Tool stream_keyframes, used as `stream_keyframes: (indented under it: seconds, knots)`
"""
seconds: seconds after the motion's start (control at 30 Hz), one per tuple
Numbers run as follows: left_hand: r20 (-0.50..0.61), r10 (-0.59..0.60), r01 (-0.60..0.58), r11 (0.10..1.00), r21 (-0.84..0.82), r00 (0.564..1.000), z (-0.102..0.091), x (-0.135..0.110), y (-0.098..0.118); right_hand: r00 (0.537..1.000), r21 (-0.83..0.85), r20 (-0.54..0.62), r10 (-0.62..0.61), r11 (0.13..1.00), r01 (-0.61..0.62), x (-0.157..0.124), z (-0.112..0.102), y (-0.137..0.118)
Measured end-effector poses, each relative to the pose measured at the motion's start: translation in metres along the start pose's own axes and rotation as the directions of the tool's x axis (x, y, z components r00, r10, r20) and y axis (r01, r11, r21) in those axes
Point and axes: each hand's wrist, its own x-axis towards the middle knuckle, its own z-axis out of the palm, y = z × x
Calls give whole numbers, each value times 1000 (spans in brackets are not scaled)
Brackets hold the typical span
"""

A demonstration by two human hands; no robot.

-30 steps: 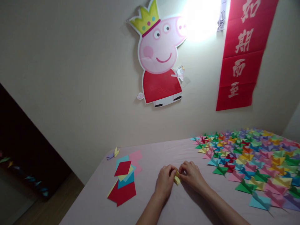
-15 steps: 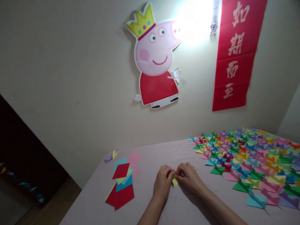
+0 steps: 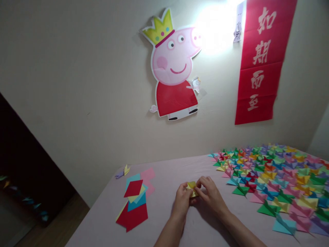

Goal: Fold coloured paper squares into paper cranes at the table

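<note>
A small yellow piece of folded paper (image 3: 191, 185) is held between my two hands, just above the pale pink cloth. My left hand (image 3: 182, 199) grips its left side, thumb on top and fingers partly hidden beneath. My right hand (image 3: 209, 190) pinches its right side between thumb and index finger. The paper's upper part stands opened out and its folds show, though fine creases are too small to make out. Left of my hands lies a spread of coloured paper sheets, with a red sheet (image 3: 133, 188) on top and a larger red sheet (image 3: 135, 216) nearer me.
Many folded paper cranes in rows, among them a light blue crane (image 3: 284, 225), cover the table's right side. A yellow folded paper (image 3: 126, 169) and a purple folded paper (image 3: 119, 175) lie at the far left corner. Behind the pink tablecloth (image 3: 164, 171) rises a wall.
The yellow paper has been spread wider and shows more of its surface. My hands have shifted slightly right, and my right thumb and finger have moved along its edge. The view has tilted slightly.
</note>
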Motion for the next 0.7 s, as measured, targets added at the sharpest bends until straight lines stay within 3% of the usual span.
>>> stream_keyframes:
  seconds: [0.27, 0.53, 0.7]
  knots:
    - [5, 35, -35, 999, -14, 999, 2, -6, -5, 995, -74, 44, -93, 993, 96, -1, -2, -8]
    - [105, -5, 11, 998, -57, 994, 3, -3, 3, 996, 226, 81, -30, 974, 11, -2, -1, -3]
    - [150, -42, 57, 994, -98, 988, 0, -8, 13, 995, 283, 99, 0, 959, -29, 0, -5, -7]
